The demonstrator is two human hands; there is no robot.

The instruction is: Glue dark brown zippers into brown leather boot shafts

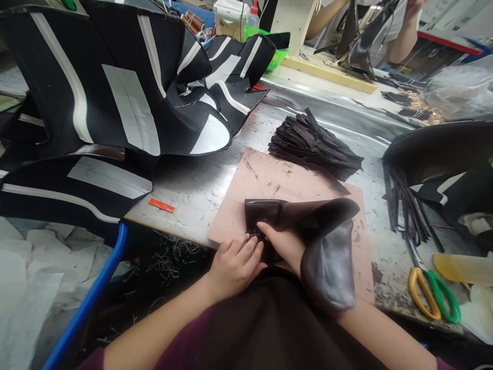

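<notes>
A dark brown leather boot upper (329, 257) lies across the pinkish work board (231, 195), right in front of my body. My right hand (283, 244) reaches through the folded piece, its thumb pressed on the leather and the other fingers hidden beneath. From the left, my left hand (234, 262) is closed on the near edge of the same upper, fingertips close to my right thumb. Whatever lies under the fingertips is covered. A bundle of dark leather strips (314, 146) rests at the board's far edge.
Black boot uppers with white tapes (127, 103) are piled at left. Scissors with yellow and green handles (433, 293) lie at right, near more strips (408, 205). An orange piece (162, 205) sits on the metal table (185, 180). A co-worker's arm (404, 38) shows behind.
</notes>
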